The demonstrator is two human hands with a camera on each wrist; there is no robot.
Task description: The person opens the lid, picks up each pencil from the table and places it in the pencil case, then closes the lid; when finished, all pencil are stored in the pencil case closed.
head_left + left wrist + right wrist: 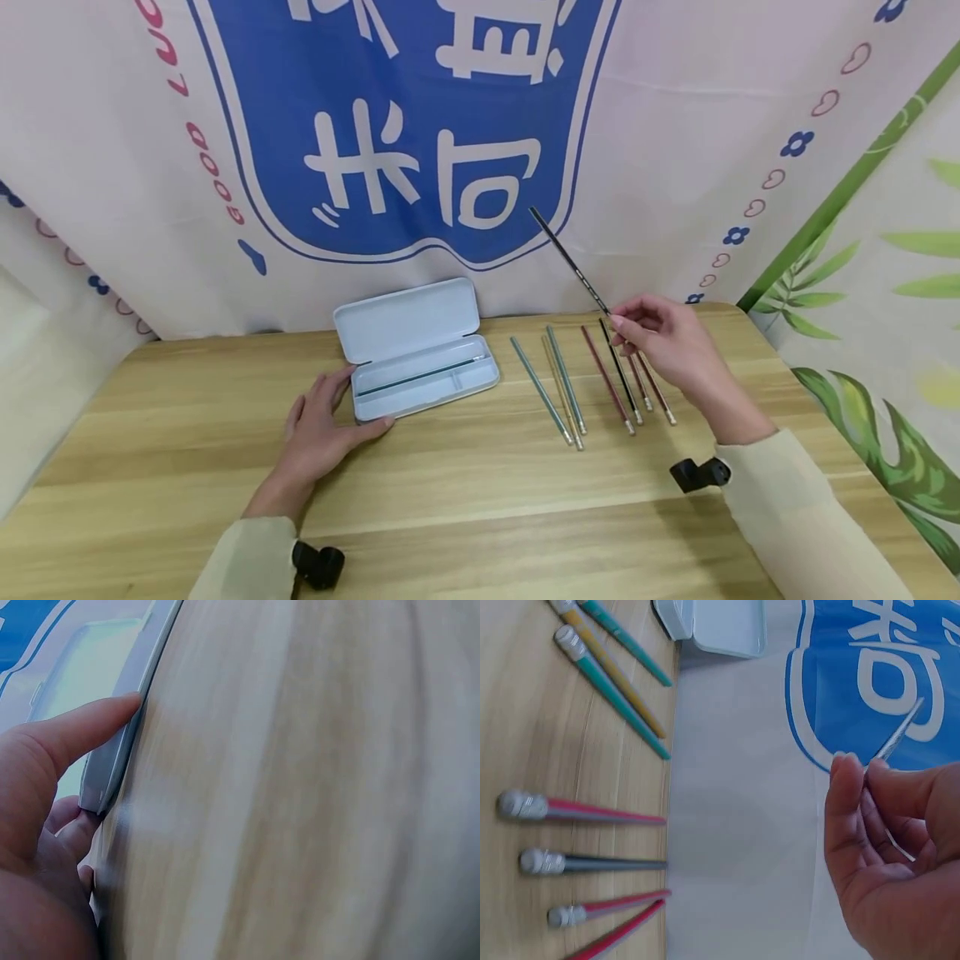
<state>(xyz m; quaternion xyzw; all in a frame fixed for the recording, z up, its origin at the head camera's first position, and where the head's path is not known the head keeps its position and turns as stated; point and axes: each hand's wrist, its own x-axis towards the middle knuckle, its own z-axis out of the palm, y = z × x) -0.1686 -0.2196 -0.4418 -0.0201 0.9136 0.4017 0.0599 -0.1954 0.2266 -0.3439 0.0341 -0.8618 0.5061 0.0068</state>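
Observation:
My right hand (667, 346) pinches a black pencil (567, 256) between thumb and fingers, raised above the table with its far end slanting up to the left. On the table, a light blue pencil case (408, 403) stands with its lid (408, 321) up. One dark green pencil (420, 377) lies lengthwise inside it. My left hand (318, 433) grips the case's left end, the thumb along the front edge and the fingers round the side. In the left wrist view the thumb (97, 724) touches the case's rim, while the case's inside is mostly hidden.
Right of the case lie two green pencils (542, 392) and a yellow one (561, 390). Farther right are several dark red pencils (606, 377) and a black pencil (619, 371), eraser ends toward me. A printed cloth (660, 150) hangs behind the wooden table (480, 517).

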